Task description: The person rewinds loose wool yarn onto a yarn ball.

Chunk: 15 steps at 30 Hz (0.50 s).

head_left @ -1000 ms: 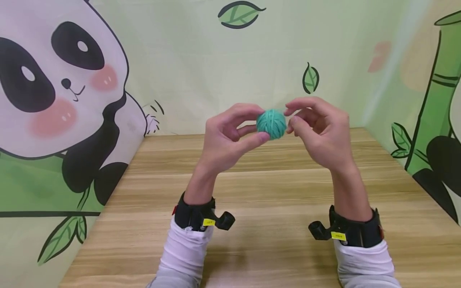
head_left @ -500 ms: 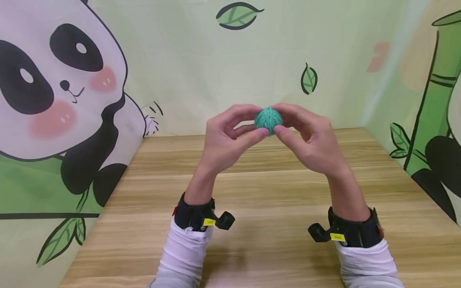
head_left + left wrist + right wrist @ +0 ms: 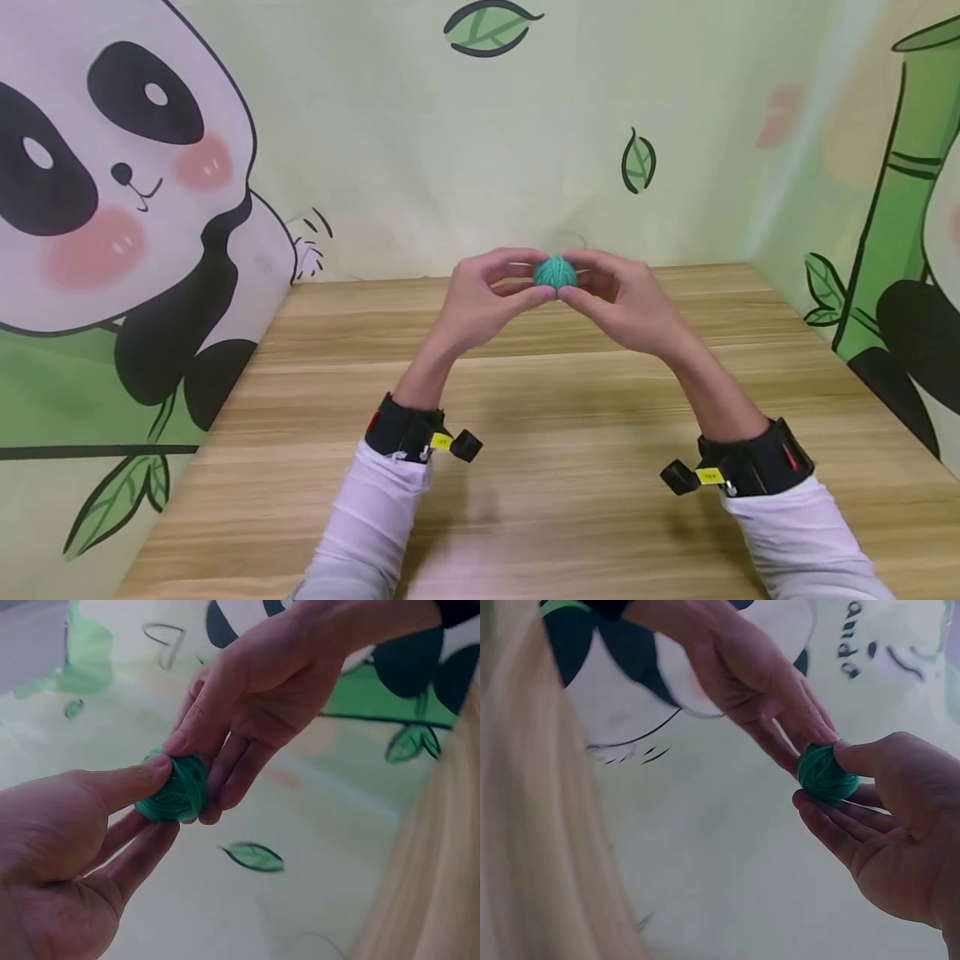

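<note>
A small ball of teal yarn [image 3: 555, 272] is held up above the far part of the table, between both hands. From the left side my left hand [image 3: 480, 304] pinches it, thumb on the near face and fingers behind. My right hand [image 3: 633, 304] grips the other side in the same way, the two thumb tips nearly touching. In the left wrist view the wound strands of the yarn ball [image 3: 180, 791] show between the thumbs and fingers. The right wrist view has the yarn ball [image 3: 826, 776] pinched by both hands too.
Beneath the hands lies a wood-grain table [image 3: 525, 400]. A pale green backdrop [image 3: 375, 125] with painted pandas, leaves and bamboo stands behind and at the sides. Each wrist wears a black strap [image 3: 757, 458] with a small camera.
The right hand, apart from the yarn ball a second ago, came in from the right and took hold of it. Since then both hands have lowered and moved farther off with the ball.
</note>
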Motion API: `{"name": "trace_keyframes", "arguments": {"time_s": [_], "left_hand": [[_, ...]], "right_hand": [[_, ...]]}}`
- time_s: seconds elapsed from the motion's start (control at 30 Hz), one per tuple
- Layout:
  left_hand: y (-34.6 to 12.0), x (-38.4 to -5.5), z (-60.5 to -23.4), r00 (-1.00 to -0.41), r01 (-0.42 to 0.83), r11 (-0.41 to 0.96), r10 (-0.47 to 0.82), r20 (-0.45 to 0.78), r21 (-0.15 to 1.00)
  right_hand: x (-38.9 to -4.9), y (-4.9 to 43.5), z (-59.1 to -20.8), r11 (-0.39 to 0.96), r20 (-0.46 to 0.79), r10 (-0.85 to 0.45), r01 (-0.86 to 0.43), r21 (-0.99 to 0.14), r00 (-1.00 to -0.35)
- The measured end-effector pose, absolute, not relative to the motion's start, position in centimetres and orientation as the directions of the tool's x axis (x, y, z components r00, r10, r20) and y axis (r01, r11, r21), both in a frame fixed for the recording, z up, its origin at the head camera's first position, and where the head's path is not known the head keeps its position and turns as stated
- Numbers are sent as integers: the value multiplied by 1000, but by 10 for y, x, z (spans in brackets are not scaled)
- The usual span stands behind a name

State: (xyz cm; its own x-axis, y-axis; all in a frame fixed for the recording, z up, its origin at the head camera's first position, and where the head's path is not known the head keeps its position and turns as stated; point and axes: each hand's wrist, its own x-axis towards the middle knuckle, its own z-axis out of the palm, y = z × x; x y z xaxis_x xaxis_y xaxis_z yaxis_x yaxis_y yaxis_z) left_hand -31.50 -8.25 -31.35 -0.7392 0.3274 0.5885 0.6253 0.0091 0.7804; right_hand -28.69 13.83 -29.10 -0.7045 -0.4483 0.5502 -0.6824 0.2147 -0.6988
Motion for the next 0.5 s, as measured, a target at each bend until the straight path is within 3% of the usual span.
{"name": "trace_keyframes", "arguments": {"time_s": [0.23, 0.5], "left_hand": [[-84, -343, -358, -829, 500, 205, 394, 396, 841], [-78, -355, -391, -843, 450, 332, 464, 271, 829]], "right_hand": [[-334, 152, -358, 285, 334, -461, -493, -822, -822], [-348, 158, -393, 404, 137, -479, -356, -843, -867]]}}
